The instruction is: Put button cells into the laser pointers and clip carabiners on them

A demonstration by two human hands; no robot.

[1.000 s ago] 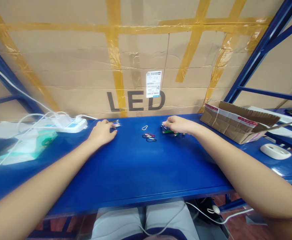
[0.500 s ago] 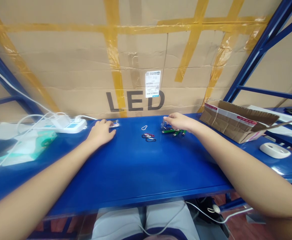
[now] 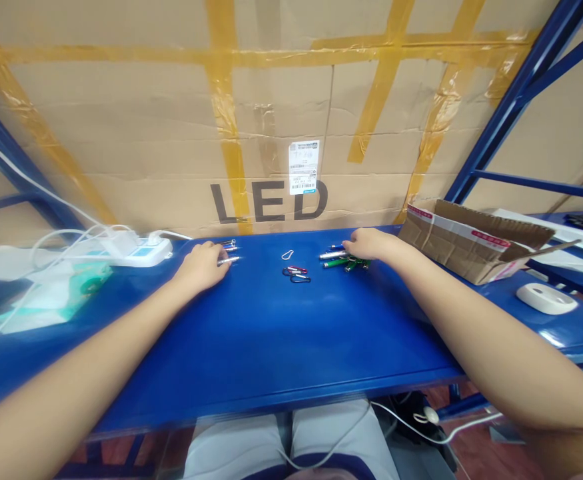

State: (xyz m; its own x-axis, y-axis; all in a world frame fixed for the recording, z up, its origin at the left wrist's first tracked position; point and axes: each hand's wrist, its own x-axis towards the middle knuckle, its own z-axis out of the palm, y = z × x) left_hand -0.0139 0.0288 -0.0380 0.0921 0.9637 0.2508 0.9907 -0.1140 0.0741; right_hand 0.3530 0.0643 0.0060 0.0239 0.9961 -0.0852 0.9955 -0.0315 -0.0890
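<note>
My left hand (image 3: 202,265) rests on the blue table at the back left, its fingers curled over a silver pen-like stick (image 3: 229,260). Just beyond it lie more slim sticks (image 3: 230,244) with metal ends, partly hidden by the fingers. At the back right, my right hand (image 3: 368,245) has its fingers together at the end of another silver pen-like stick (image 3: 332,255). Several green sticks (image 3: 335,263) with metal ends lie beneath this hand. Between the hands are a white carabiner (image 3: 287,255), a red carabiner (image 3: 297,270) and a black carabiner (image 3: 301,279).
An opened cardboard box (image 3: 451,241) stands right of my right hand, with a white mouse (image 3: 547,299) in front. On the left are a power strip (image 3: 154,252) with cables and a green-white packet (image 3: 66,297). A large carton (image 3: 171,147) rises behind the table (image 3: 271,347).
The silver stick at my right hand was upright at the fingertips and now lies over the green ones. By my left hand, a silver stick now points out nearer to me.
</note>
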